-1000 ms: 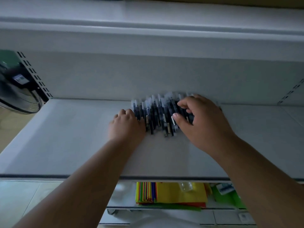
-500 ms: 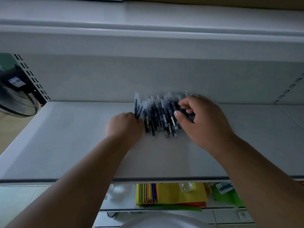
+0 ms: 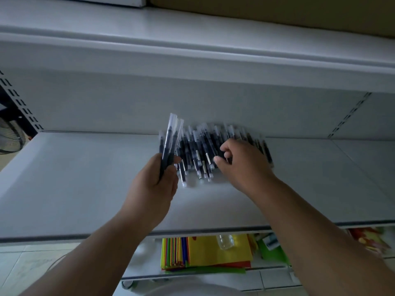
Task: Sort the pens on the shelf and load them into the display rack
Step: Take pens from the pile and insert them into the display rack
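Several dark pens with clear caps lie in a loose heap (image 3: 201, 150) on the white shelf (image 3: 85, 184), close to its back wall. My left hand (image 3: 156, 184) grips a small bunch of pens (image 3: 170, 142), lifted upright at the left edge of the heap. My right hand (image 3: 241, 165) rests on the heap's right half with fingers curled down among the pens. The image is blurred, so I cannot make out whether those fingers pinch one. No display rack is in sight.
A second white shelf (image 3: 192, 50) overhangs from above. Below the front edge sits a lower shelf with coloured paper sheets (image 3: 205, 253) and a small clear bottle (image 3: 224, 241). A fan (image 3: 10, 137) stands at the far left. Slotted uprights flank the back wall.
My left hand has closed round a few pens at the heap's left edge and raised them off the shelf. My right hand stayed on the heap, shifting a little.
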Demonstrator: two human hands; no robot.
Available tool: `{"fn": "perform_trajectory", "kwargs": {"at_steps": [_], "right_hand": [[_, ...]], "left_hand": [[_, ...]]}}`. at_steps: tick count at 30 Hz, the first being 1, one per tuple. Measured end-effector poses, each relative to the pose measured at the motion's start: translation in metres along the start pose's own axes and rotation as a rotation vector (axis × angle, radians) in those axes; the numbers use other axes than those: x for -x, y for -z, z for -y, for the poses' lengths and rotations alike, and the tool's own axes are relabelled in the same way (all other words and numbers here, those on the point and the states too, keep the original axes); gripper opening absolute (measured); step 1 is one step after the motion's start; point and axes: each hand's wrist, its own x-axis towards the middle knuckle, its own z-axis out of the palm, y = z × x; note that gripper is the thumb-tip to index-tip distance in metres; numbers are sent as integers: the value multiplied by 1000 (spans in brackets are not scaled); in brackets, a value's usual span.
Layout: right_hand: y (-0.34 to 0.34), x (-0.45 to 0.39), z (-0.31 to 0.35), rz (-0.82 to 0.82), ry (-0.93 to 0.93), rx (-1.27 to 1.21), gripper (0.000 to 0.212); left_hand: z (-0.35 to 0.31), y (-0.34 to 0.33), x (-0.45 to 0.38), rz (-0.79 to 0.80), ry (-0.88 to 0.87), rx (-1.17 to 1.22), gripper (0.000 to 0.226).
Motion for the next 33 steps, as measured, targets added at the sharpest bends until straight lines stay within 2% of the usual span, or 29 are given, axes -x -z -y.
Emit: {"fn": "perform_trajectory", "kwargs": {"at_steps": [3, 9, 17, 20, 23, 33], "right_hand": [[-7, -7, 3, 41, -42, 72, 35], [-8, -18, 11, 123, -88, 168, 41], [-13, -18, 18, 94, -151, 133, 41], [-14, -20, 22, 106, -189, 164, 40], [-9, -22, 24, 151, -240, 196, 32], [-11, -18, 20, 137, -324, 144, 35]], "left_hand": [[0, 1, 4, -3, 44, 122, 37], [5, 6, 11, -17, 116, 147, 31], [8, 0, 11, 26, 166, 220, 23], [12, -3, 8, 53, 162, 226, 11], [15, -1, 6, 78, 176, 218, 18], [20, 0, 6, 96, 162, 221, 18]]}}
